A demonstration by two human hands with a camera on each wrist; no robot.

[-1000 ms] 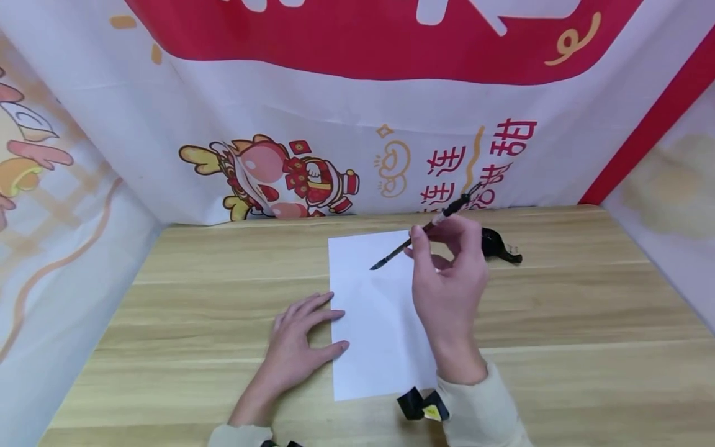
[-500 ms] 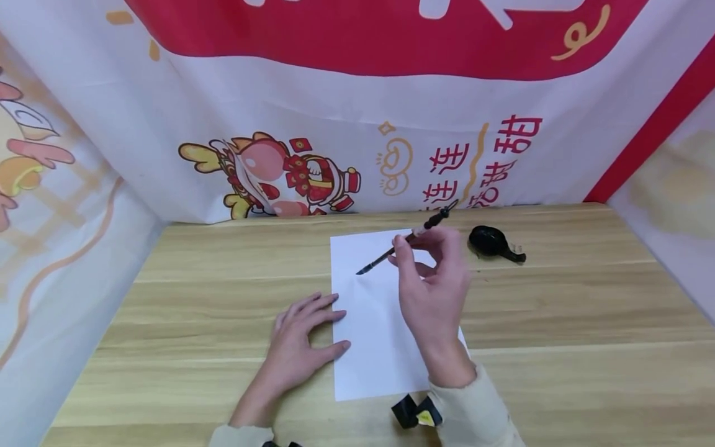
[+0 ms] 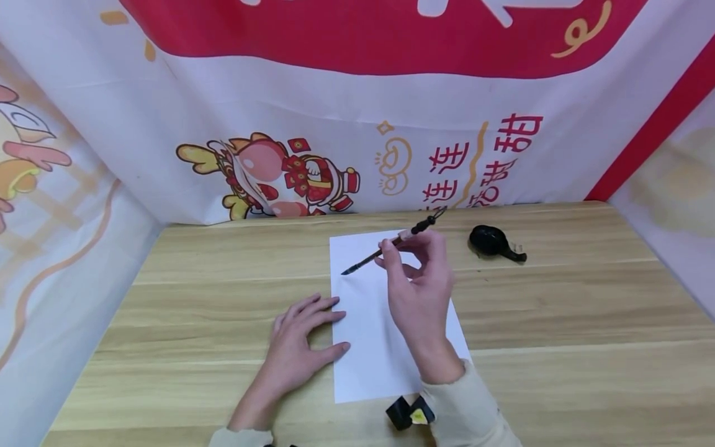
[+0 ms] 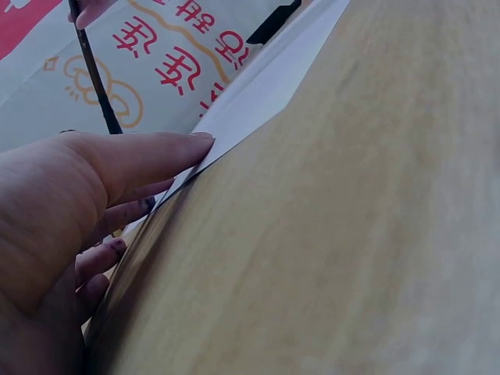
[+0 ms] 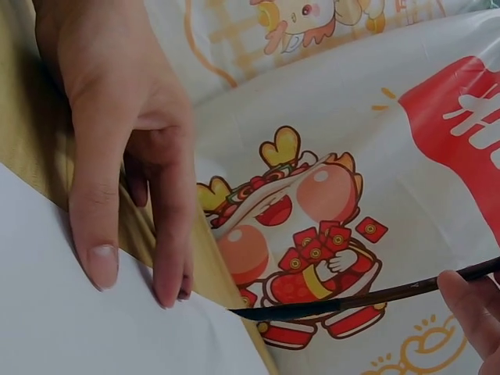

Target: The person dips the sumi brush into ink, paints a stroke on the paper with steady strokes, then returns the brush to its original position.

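Note:
My right hand (image 3: pixel 419 298) pinches a calligraphy brush (image 3: pixel 365 261) between thumb and fingers. The brush slants, its dark tip pointing down-left over the upper left of a white sheet of paper (image 3: pixel 360 347). In the right wrist view the brush's dark bristles (image 5: pixel 273 312) come up to the paper's edge; I cannot tell if they touch it. My left hand (image 3: pixel 301 347) rests at the sheet's left edge with fingers spread, thumb and fingertips on the paper. Dark smudges show on some left fingertips (image 4: pixel 117 246). No marks are visible on the paper.
Right of the sheet, a black rounded object with a short handle (image 3: pixel 491 241) lies on the wooden table (image 3: pixel 558 298). A printed cloth (image 3: pixel 357 105) hangs along the table's back edge, and more cloth covers both sides. A black device (image 3: pixel 410 413) sits by the right sleeve.
My right hand has moved left with the brush, bringing its tip toward the paper's left edge. The black object is now fully uncovered. My left hand has stayed in place.

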